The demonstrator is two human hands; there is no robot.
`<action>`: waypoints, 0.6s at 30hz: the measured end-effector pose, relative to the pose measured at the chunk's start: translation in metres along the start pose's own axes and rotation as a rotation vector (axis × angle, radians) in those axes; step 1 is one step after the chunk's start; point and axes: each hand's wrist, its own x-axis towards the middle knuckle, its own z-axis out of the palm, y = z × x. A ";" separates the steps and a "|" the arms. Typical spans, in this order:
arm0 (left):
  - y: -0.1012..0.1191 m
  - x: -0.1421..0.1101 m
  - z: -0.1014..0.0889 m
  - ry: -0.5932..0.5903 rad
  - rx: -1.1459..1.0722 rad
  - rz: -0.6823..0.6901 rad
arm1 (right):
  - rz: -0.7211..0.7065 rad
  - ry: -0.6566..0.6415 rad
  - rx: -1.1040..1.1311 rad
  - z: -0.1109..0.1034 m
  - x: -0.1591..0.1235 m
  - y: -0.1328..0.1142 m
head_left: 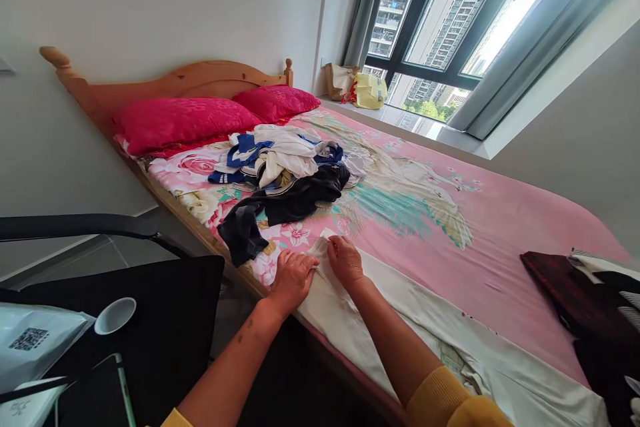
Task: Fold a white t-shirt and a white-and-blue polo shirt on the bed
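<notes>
A pair of off-white trousers (425,307) lies stretched along the near edge of the bed, creased in places. At its far left end, my left hand (294,277) is closed on the cloth near the mattress edge. Just beside it, my right hand (345,260) pinches the same end, fingers curled in. Beyond my hands sits a heap of crumpled clothes (287,153) in white and blue, with a black garment (305,197) on its near side.
The pink floral bedsheet (500,213) covers the bed. Red pillows (187,123) rest against the wooden headboard (200,77). Dark folded clothes (560,280) lie at the right. A black table (170,320) at the left holds a white cup (115,315) and a plastic packet (35,340). Bags (370,90) stand on the windowsill.
</notes>
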 end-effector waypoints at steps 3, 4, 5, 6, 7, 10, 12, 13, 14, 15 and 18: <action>0.000 0.013 0.007 0.017 -0.018 0.008 | -0.026 0.079 0.096 -0.007 0.004 -0.001; 0.000 0.017 0.011 0.011 -0.014 0.006 | -0.040 0.100 0.118 -0.009 0.006 -0.001; -0.001 0.020 0.016 0.001 0.001 -0.009 | -0.052 0.111 0.126 -0.011 0.006 -0.001; -0.002 0.023 0.021 -0.010 0.024 -0.036 | -0.060 0.117 0.128 -0.012 0.006 -0.002; -0.004 0.025 0.027 -0.019 0.050 -0.071 | -0.065 0.116 0.125 -0.012 0.006 -0.002; -0.011 0.024 0.039 -0.020 0.108 -0.170 | -0.067 0.100 0.106 -0.012 0.000 -0.004; -0.018 0.022 0.042 0.006 0.104 -0.184 | -0.078 0.082 0.091 -0.010 -0.005 -0.006; -0.021 0.020 0.043 0.023 0.095 -0.185 | -0.087 0.067 0.078 -0.008 -0.009 -0.006; -0.024 0.019 0.043 0.042 0.084 -0.187 | -0.099 0.045 0.059 -0.006 -0.012 -0.007; -0.027 0.018 0.043 0.059 0.072 -0.190 | -0.113 0.012 0.034 -0.004 -0.015 -0.009; -0.033 0.016 0.043 0.084 0.052 -0.199 | -0.132 -0.127 -0.059 0.003 -0.024 -0.012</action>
